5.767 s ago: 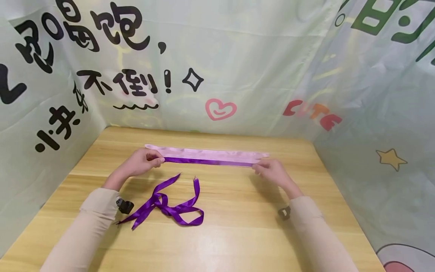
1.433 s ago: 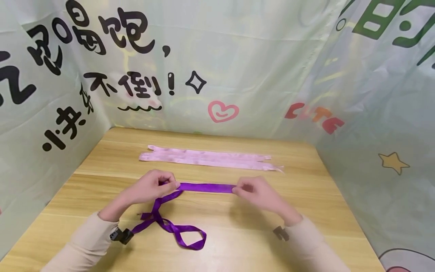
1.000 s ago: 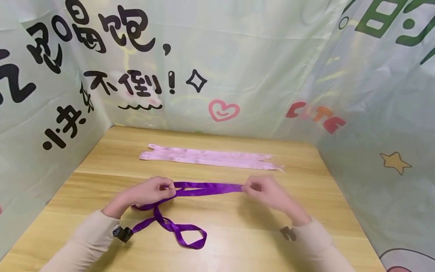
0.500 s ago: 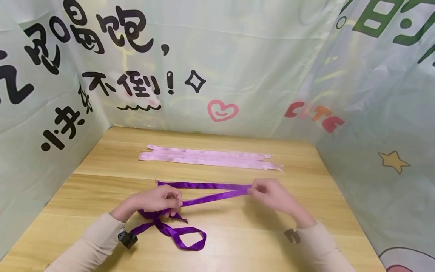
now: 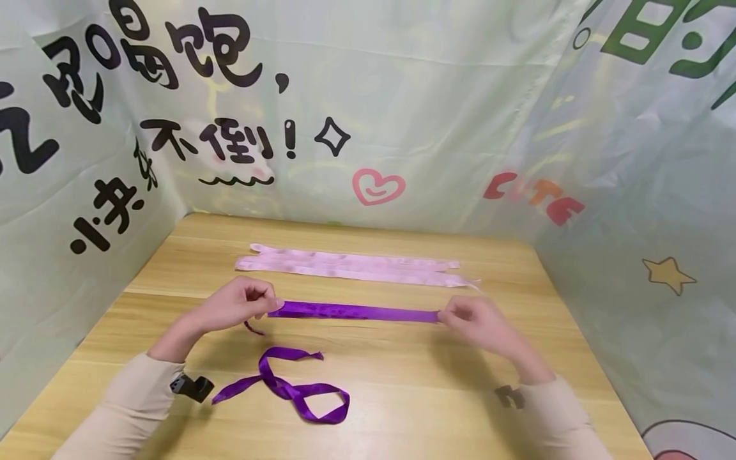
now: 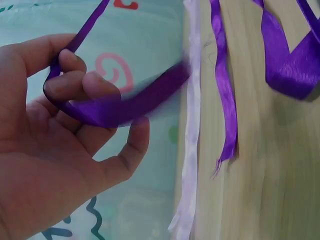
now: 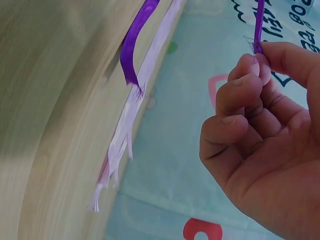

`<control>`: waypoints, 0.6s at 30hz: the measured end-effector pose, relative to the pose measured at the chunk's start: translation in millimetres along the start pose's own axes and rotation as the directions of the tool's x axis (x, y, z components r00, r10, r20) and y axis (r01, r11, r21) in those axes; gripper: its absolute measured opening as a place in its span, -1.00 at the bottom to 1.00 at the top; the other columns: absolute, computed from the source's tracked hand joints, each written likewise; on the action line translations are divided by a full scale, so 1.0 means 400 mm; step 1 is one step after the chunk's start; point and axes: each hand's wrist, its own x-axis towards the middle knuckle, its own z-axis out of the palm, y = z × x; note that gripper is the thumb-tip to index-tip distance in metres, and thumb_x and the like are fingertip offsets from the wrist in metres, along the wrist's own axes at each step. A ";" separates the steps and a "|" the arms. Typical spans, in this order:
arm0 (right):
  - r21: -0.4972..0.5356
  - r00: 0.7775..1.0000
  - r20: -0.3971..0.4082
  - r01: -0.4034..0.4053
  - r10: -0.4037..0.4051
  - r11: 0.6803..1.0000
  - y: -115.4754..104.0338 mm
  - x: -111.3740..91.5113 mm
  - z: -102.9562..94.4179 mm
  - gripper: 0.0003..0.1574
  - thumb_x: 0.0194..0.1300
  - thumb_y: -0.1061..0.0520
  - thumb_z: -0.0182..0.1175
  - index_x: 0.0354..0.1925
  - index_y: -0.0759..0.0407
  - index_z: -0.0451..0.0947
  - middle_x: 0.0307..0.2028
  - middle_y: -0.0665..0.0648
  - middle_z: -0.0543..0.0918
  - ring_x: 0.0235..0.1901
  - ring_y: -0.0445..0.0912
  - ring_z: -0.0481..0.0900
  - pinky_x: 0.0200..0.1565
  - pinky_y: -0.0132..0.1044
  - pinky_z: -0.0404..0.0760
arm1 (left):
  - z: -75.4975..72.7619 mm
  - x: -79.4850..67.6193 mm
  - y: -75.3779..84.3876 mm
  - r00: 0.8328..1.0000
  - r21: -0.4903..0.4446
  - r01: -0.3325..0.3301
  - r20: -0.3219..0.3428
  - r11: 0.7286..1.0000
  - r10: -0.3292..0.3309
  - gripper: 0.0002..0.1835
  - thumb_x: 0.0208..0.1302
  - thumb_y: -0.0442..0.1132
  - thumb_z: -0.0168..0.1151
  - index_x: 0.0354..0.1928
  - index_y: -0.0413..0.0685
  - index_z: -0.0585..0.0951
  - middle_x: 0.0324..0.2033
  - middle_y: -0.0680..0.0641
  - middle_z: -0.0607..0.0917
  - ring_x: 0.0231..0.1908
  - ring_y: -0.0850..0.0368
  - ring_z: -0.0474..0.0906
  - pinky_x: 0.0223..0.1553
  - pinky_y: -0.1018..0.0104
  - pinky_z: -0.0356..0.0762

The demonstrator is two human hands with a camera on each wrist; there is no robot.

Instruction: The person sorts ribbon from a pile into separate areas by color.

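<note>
Between my hands a purple ribbon [image 5: 353,312] is stretched nearly level above the table. My left hand [image 5: 232,306] holds its left part between thumb and fingers; in the left wrist view the ribbon [image 6: 145,102] winds among the curled fingers, blurred, and a short tail hangs below. My right hand [image 5: 483,326] pinches the other end, whose frayed tip [image 7: 258,47] shows at the thumb in the right wrist view. Another purple ribbon [image 5: 296,391] lies looped on the table nearer the body. Beyond the hands, pale pink ribbons [image 5: 356,273] lie side by side, with loose threads at the right end.
The wooden table [image 5: 425,409] ends at the back and sides against a pale printed cloth [image 5: 437,128]. Small dark wrist cameras, such as the left one [image 5: 192,388], sit at the sleeve cuffs.
Earlier, purple ribbon lay along the pink ribbons' near edge, then came nearer the body. Since half a second ago, my left hand has moved up and left, my right hand rightward, spreading the ribbon straight.
</note>
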 end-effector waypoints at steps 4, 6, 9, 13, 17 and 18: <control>-0.013 1.000 -0.013 -0.015 0.015 1.000 0.003 -0.007 -0.013 -0.75 0.44 0.08 0.35 -0.43 -0.03 0.62 -0.57 -0.10 0.50 -0.54 -0.25 0.38 -0.43 -0.33 0.45 | -0.009 -0.008 -0.008 1.000 0.016 0.002 0.014 1.000 -0.003 -0.77 0.54 -0.25 0.22 -0.38 -0.01 0.65 -0.59 0.03 0.49 -0.58 0.31 0.31 -0.54 0.34 0.37; -0.024 1.000 -0.013 -0.018 0.018 1.000 0.007 -0.010 -0.017 -0.74 0.44 0.09 0.35 -0.44 -0.02 0.61 -0.56 -0.10 0.49 -0.53 -0.25 0.38 -0.43 -0.33 0.44 | -0.012 -0.010 -0.014 1.000 0.027 0.005 0.022 1.000 -0.006 -0.80 0.54 -0.26 0.21 -0.32 -0.02 0.69 -0.56 0.02 0.52 -0.55 0.31 0.37 -0.53 0.34 0.41; -0.039 1.000 -0.011 -0.026 0.026 0.999 0.018 -0.016 -0.022 -0.74 0.44 0.10 0.34 -0.44 0.02 0.61 -0.55 -0.09 0.49 -0.51 -0.24 0.38 -0.42 -0.33 0.44 | -0.015 -0.013 -0.023 0.999 0.043 0.021 0.029 0.999 -0.022 -0.82 0.54 -0.24 0.22 -0.25 -0.11 0.73 -0.56 0.01 0.53 -0.58 0.33 0.36 -0.64 0.36 0.38; -0.070 0.999 -0.021 -0.045 0.043 0.997 0.038 -0.022 -0.029 -0.75 0.45 0.11 0.32 -0.42 0.11 0.61 -0.53 -0.08 0.51 -0.48 -0.23 0.40 -0.38 -0.34 0.44 | -0.019 -0.016 -0.037 0.999 0.066 0.040 0.010 0.997 -0.041 -0.80 0.52 -0.23 0.25 -0.22 -0.22 0.73 -0.54 -0.05 0.58 -0.56 0.28 0.44 -0.59 0.37 0.42; -0.088 0.998 -0.025 -0.067 0.066 0.994 0.053 -0.027 -0.037 -0.75 0.45 0.10 0.32 -0.41 0.14 0.62 -0.52 -0.07 0.53 -0.48 -0.23 0.41 -0.36 -0.33 0.46 | -0.025 -0.020 -0.053 0.997 0.088 0.070 -0.023 0.994 -0.068 -0.80 0.51 -0.23 0.26 -0.24 -0.22 0.74 -0.54 -0.07 0.61 -0.54 0.25 0.46 -0.53 0.39 0.41; -0.090 0.997 -0.022 -0.072 0.071 0.993 0.056 -0.028 -0.038 -0.74 0.45 0.10 0.32 -0.40 0.14 0.62 -0.52 -0.06 0.54 -0.48 -0.22 0.42 -0.36 -0.33 0.46 | -0.026 -0.020 -0.058 0.997 0.099 0.077 -0.028 0.992 -0.074 -0.80 0.51 -0.23 0.27 -0.24 -0.21 0.75 -0.55 -0.05 0.60 -0.55 0.27 0.45 -0.53 0.40 0.39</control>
